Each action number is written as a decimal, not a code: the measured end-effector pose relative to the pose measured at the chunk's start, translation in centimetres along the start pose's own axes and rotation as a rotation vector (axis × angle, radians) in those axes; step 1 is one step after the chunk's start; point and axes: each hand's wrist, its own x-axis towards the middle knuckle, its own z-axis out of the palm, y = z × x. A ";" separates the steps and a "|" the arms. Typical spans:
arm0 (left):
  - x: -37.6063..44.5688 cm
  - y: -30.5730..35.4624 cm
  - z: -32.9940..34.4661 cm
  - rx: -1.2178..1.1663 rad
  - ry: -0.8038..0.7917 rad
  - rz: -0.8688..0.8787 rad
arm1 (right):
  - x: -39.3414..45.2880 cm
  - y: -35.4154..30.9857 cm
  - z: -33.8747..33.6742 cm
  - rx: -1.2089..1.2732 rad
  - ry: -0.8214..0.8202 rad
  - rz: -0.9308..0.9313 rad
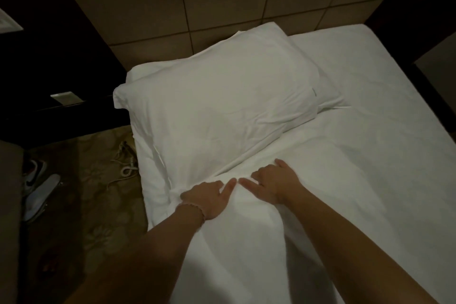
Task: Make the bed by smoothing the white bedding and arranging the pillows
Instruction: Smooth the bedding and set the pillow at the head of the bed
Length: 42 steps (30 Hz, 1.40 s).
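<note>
Near the bed's left edge, the left hand (pixel 209 198) and right hand (pixel 272 184) lie flat, fingers spread, pressing the soft, creased white bedding (pixel 333 192) just below the pillows. The plump top pillow (pixel 217 99) is stacked on a second pillow (pixel 328 96) at the head-left corner, against a tan panelled headboard (pixel 222 0). Left, patterned carpet (pixel 91 180) holds a shoe (pixel 39 195) and coiled cord (pixel 127 170).
</note>
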 end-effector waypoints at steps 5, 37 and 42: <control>0.3 -1.1 -0.1 0.039 0.073 -0.078 | 0.6 0.8 -0.6 -0.001 0.050 -0.097; -18.8 3.3 1.3 0.003 0.296 0.187 | -22.1 -3.8 -5.1 -0.101 0.252 0.068; -29.4 5.4 4.7 0.059 0.382 0.246 | -34.0 -5.5 -4.4 -0.118 0.342 0.102</control>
